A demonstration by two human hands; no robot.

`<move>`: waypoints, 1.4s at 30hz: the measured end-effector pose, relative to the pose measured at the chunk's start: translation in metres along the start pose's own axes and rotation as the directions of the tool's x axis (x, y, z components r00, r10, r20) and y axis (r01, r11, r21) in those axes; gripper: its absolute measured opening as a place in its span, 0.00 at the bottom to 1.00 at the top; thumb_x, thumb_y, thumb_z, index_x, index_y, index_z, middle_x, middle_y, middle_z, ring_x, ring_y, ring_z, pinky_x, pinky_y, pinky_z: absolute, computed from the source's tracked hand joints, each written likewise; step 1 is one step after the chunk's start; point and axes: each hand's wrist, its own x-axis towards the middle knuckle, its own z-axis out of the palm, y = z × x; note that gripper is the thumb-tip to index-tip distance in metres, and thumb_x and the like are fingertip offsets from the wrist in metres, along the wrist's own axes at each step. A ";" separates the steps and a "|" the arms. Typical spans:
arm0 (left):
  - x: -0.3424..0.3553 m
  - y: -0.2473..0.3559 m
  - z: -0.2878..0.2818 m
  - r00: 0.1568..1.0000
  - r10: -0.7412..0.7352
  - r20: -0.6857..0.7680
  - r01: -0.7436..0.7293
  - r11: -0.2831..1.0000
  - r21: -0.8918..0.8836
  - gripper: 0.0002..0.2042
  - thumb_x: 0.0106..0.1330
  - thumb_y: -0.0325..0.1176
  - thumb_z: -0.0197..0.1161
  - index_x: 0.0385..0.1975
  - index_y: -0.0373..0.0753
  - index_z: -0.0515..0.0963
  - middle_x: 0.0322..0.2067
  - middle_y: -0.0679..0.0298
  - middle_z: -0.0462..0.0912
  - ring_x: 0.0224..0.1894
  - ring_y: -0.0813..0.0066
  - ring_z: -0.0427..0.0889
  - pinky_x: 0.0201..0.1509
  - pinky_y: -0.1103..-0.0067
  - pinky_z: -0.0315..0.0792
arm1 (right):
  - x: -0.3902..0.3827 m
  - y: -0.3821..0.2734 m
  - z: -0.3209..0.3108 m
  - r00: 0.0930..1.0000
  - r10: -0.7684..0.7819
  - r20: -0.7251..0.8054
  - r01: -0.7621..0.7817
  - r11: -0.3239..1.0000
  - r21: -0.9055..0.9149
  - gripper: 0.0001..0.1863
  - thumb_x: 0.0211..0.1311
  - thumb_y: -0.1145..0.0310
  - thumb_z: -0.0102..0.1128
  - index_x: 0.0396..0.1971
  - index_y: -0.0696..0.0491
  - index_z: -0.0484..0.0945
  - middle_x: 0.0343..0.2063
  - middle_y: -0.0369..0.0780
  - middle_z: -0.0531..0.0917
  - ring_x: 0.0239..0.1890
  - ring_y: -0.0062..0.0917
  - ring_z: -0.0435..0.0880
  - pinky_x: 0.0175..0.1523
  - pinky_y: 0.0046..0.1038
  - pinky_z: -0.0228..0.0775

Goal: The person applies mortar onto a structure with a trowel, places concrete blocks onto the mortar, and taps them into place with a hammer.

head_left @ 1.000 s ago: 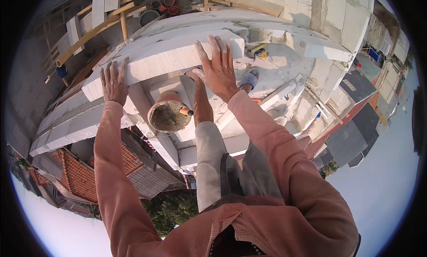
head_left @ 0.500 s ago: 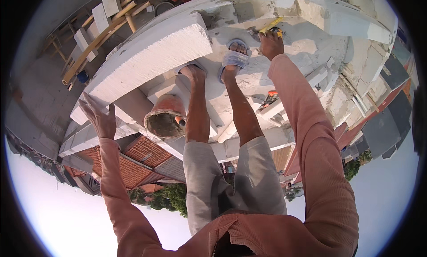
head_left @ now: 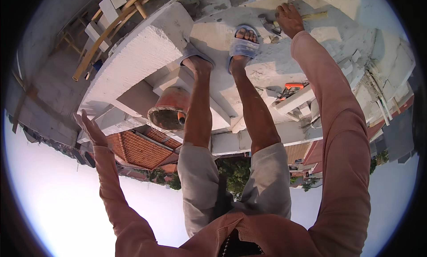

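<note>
My left hand is open, fingers spread, beside the left end of a long white block; whether the fingertips touch it I cannot tell. On the pale ledge, my right hand reaches past my sandalled feet, its fingers curled. What lies under that palm is hidden. A yellow strip shows to the right of this hand. Just left of it lies a dark metal tool, its kind unclear. By my left shin sits a reddish bucket, grey inside, with an orange-ended handle in it.
An orange-handled tool lies among white offcuts right of my legs. Bamboo poles and white blocks stand low at the far left. Beyond the ledge's near edge, tiled roofs and trees lie far below.
My left hand has come off the block's face toward its end. My right hand has moved farther out and right; the black-and-yellow object beside it no longer shows. The whole view has shifted.
</note>
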 end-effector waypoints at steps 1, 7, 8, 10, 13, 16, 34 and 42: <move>-0.001 -0.005 -0.023 0.999 0.003 -0.050 0.001 0.996 0.090 0.45 0.65 0.64 0.60 0.80 0.59 0.49 0.80 0.54 0.37 0.82 0.53 0.34 0.80 0.48 0.35 | 0.009 -0.020 -0.022 0.972 -0.059 0.229 0.057 0.998 0.017 0.11 0.65 0.69 0.57 0.46 0.49 0.79 0.44 0.41 0.86 0.57 0.29 0.81 0.62 0.37 0.69; 0.021 0.112 0.034 0.556 -0.757 0.343 0.632 0.117 -0.766 0.47 0.64 0.67 0.61 0.78 0.54 0.48 0.79 0.57 0.41 0.81 0.48 0.35 0.73 0.34 0.44 | -0.055 -0.013 -0.104 0.851 -0.096 0.517 -0.061 0.958 0.279 0.13 0.63 0.64 0.59 0.44 0.55 0.77 0.27 0.46 0.87 0.31 0.40 0.90 0.35 0.41 0.82; 0.024 0.104 0.023 0.502 -0.779 0.376 0.580 -0.020 -0.814 0.49 0.62 0.68 0.63 0.78 0.50 0.51 0.77 0.53 0.46 0.80 0.48 0.38 0.73 0.34 0.45 | -0.056 -0.026 -0.133 0.790 -0.082 0.607 -0.160 0.929 0.334 0.19 0.63 0.61 0.60 0.50 0.56 0.76 0.33 0.51 0.88 0.36 0.43 0.90 0.40 0.44 0.83; 0.029 0.059 0.018 0.663 -0.604 0.442 0.528 -0.042 -0.848 0.47 0.63 0.67 0.65 0.75 0.43 0.56 0.75 0.48 0.53 0.78 0.47 0.46 0.74 0.36 0.46 | -0.070 -0.041 -0.176 0.659 0.010 0.752 -0.496 0.758 0.424 0.23 0.63 0.59 0.61 0.54 0.55 0.74 0.38 0.57 0.86 0.44 0.53 0.87 0.49 0.51 0.80; 0.041 0.067 0.032 0.644 -0.523 0.559 0.447 -0.336 -0.829 0.38 0.69 0.58 0.65 0.70 0.40 0.63 0.69 0.47 0.64 0.71 0.46 0.63 0.74 0.44 0.57 | -0.116 -0.033 -0.237 0.585 -0.081 0.807 -0.712 0.425 0.558 0.21 0.66 0.52 0.65 0.43 0.56 0.79 0.28 0.48 0.84 0.30 0.41 0.84 0.37 0.35 0.76; 0.033 0.042 0.023 0.694 -0.511 0.507 0.350 -0.376 -0.858 0.32 0.72 0.54 0.65 0.67 0.41 0.66 0.65 0.49 0.69 0.67 0.50 0.70 0.72 0.50 0.66 | -0.107 -0.061 -0.380 0.504 -0.263 0.822 -0.863 -0.118 0.492 0.17 0.75 0.53 0.59 0.39 0.54 0.78 0.19 0.32 0.74 0.20 0.16 0.73 0.25 0.24 0.62; -0.013 0.063 0.092 0.782 -0.514 0.352 0.115 -0.436 -0.893 0.56 0.66 0.32 0.73 0.78 0.57 0.29 0.69 0.49 0.61 0.67 0.52 0.70 0.57 0.56 0.80 | 0.129 -0.326 -0.590 0.811 -0.561 -0.169 0.474 0.459 0.751 0.26 0.70 0.72 0.60 0.66 0.60 0.71 0.36 0.47 0.79 0.33 0.43 0.84 0.38 0.39 0.79; -0.029 0.033 0.114 0.881 -0.450 0.148 -0.015 -0.338 -0.941 0.44 0.68 0.41 0.70 0.77 0.49 0.46 0.64 0.54 0.69 0.59 0.56 0.78 0.57 0.61 0.79 | 0.166 -0.480 -0.572 0.707 -0.695 -0.132 0.631 0.536 0.561 0.25 0.71 0.65 0.56 0.65 0.55 0.71 0.38 0.43 0.79 0.32 0.41 0.86 0.36 0.43 0.82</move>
